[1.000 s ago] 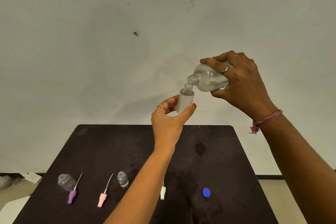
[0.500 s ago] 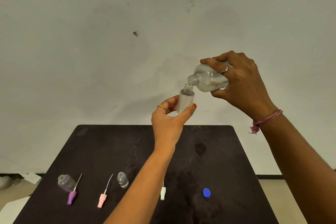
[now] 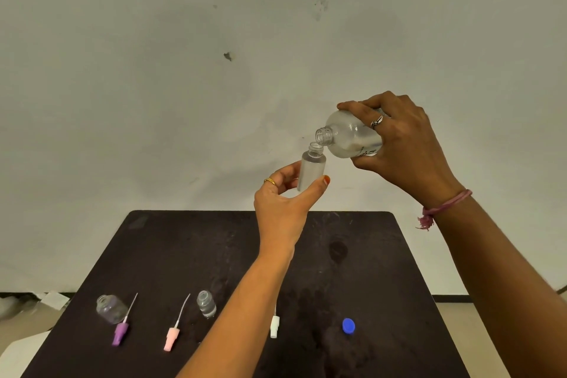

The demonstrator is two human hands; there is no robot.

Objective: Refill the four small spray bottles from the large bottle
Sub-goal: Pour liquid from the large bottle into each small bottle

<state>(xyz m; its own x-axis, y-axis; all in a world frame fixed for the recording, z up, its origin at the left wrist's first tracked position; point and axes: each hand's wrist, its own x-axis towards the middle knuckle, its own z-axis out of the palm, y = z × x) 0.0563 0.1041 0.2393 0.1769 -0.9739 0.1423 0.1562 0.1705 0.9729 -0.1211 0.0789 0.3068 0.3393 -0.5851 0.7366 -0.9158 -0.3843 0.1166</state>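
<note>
Little moved: large bottle point(image 3: 352, 136) mouth tilted just above upright small bottle point(image 3: 311, 170) neck, possibly touching. Right hand point(image 3: 405, 147) grips large; left hand point(image 3: 283, 202) pinches small.

Both arms are raised in front of the wall. The left hand point(image 3: 283, 202) pinches the small spray bottle point(image 3: 311, 170) upright between thumb and fingers. The right hand point(image 3: 402, 144), higher and just beside it, grips the tilted large bottle point(image 3: 349, 136), fingers curled over its top.

The large bottle point(image 3: 349, 136) is clear glossy plastic, the small bottle point(image 3: 311, 170) frosted plastic; the dark counter point(image 3: 190, 242) looks matt and scuffed.
</note>
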